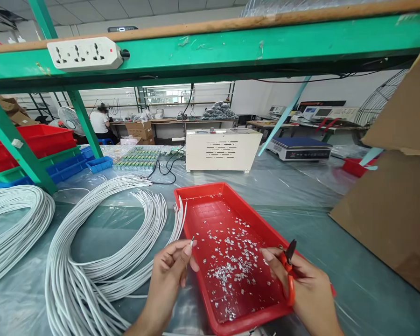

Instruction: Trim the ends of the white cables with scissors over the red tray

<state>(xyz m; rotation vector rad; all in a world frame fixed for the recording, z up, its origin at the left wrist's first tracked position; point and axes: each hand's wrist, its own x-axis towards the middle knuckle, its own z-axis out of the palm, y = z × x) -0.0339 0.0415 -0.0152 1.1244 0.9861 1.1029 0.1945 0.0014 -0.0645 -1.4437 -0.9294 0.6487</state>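
Note:
My left hand [171,268] pinches the end of a white cable [192,242] between thumb and forefinger, beside the tray's left wall. In my right hand [301,277] are scissors with orange handles [290,280]; their dark blades point up and away from me. Between and beneath both hands lies a red plastic tray [199,191] scattered with small silvery scraps [231,261]. A big coil of white cables [70,224] rests left of the tray, and several cable ends lean on its left rim.
A second cable coil [38,210] lies far left. Behind the tray stand a cream machine [220,151] and a scale [301,148]. Cardboard [392,214] borders the right side. A green shelf beam [210,51] crosses above, with a power strip [86,53]. A person [100,122] sits far back.

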